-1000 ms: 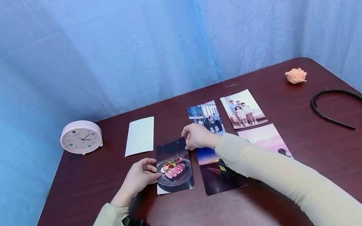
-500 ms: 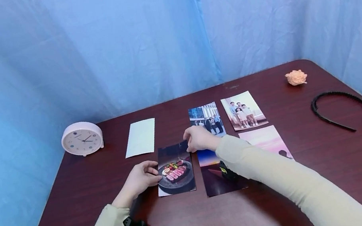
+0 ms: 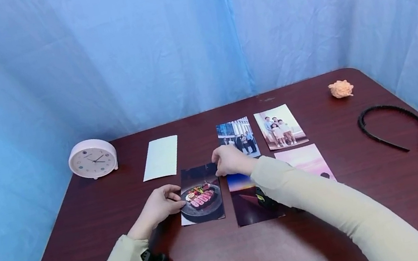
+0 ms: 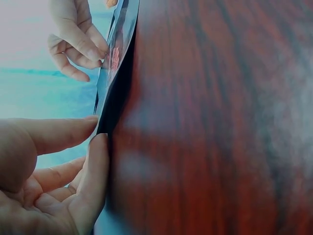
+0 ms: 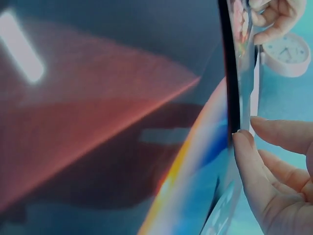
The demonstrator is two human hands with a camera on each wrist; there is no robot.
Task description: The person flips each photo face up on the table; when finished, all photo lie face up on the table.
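A photo of a plated steak (image 3: pixel 204 201) lies close over the table, left of the other pictures. My left hand (image 3: pixel 161 205) pinches its left edge between thumb and finger. At its upper right corner, my right hand (image 3: pixel 231 160) holds it the same way. In the left wrist view, the photo (image 4: pixel 117 56) appears edge-on and slightly bowed, with dark shadow under it. A sunset photo (image 3: pixel 247 203) lies to its right, partly covered by my right sleeve. Behind my right hand is a photo of a group in front of a building (image 3: pixel 236 132).
A family photo (image 3: pixel 280 127) and a pink-sky photo (image 3: pixel 307 162) lie on the right. A blank white card (image 3: pixel 161 157) lies back left, beside a round clock (image 3: pixel 93 159). An orange flower (image 3: pixel 341 89) and a black headband (image 3: pixel 389 107) rest at the right of the table (image 3: pixel 215 260).
The steak photo's top edge has come down slightly, and my right hand with it. My left hand keeps its grip in nearly the same place.
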